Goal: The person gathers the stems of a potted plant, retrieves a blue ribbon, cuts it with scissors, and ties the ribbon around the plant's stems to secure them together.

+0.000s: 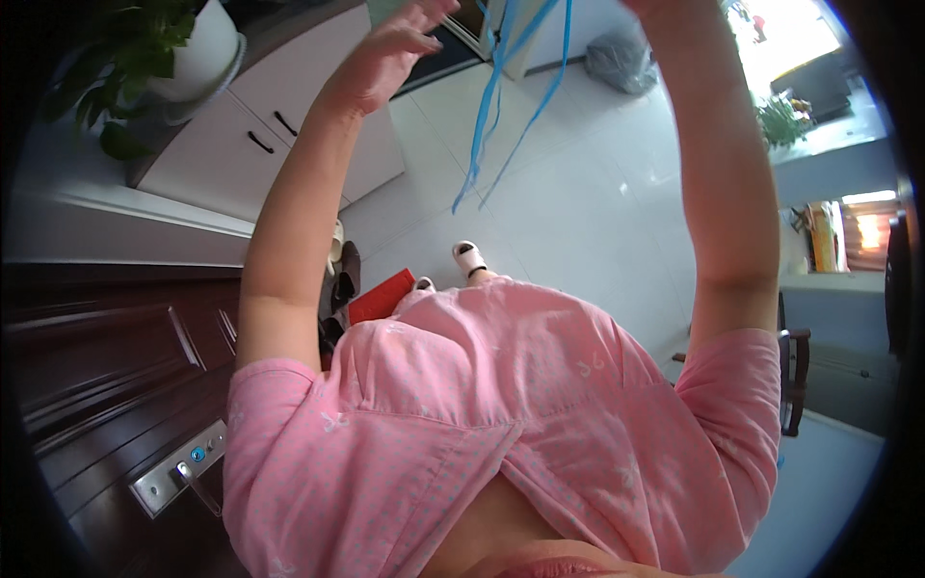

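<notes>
My left hand (386, 54) is raised at the top of the view, thumb and fingers apart, with nothing visible between them. The frame's top edge cuts off some of its fingers. Several thin light-blue ribbons (495, 94) hang to the right of this hand, their loose ends above the floor. What holds their upper ends is out of view. Of my right hand (642, 4) only a sliver by the wrist shows at the top edge, right of the ribbons. Its fingers and anything in them are hidden.
White cabinets (238, 137) with a potted plant (195, 58) stand at left, above a dark panelled door (108, 347). Shoes (347, 271) and a red flat object (379, 295) lie on the tiled floor (578, 195). A grey plastic bag (621, 61) sits farther off.
</notes>
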A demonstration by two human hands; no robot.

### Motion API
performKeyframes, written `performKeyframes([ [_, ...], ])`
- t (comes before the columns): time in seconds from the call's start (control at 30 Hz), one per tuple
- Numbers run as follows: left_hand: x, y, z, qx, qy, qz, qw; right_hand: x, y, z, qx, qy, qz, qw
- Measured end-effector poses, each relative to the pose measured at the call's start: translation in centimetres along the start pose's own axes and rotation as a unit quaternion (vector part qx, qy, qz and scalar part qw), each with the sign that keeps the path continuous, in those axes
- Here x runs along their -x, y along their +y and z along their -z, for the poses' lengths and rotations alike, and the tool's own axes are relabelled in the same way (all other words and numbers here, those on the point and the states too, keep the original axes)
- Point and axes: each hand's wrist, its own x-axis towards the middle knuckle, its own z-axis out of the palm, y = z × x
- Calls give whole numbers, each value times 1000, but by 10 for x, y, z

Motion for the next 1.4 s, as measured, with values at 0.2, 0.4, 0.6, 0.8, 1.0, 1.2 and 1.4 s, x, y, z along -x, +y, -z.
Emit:
performKeyframes([
  [0.2, 37, 36, -21, 163, 35, -73, 983, 16, 70, -53, 81, -108, -125, 983],
  [0.4, 85, 32, -44, 239, 177, 63, 953, -18, 135, -76, -109, -147, -209, 961],
  [0.6, 119, 30, 1, 144, 395, 136, 897, -71, 211, -81, -102, -158, -271, 944],
  [0.8, 145, 24, 23, 64, 528, 163, 831, -96, 262, -116, -78, -233, -300, 922],
  [1.0, 169, 38, 30, 53, 560, 121, 818, -153, 301, -109, 211, -286, -58, 933],
  [1.2, 166, 54, 21, 35, 572, 106, 813, -250, 326, -63, 647, -167, 87, 739],
  [1.4, 156, 67, 12, -17, 564, 114, 818, -260, 331, -49, 687, -247, 83, 678],
])
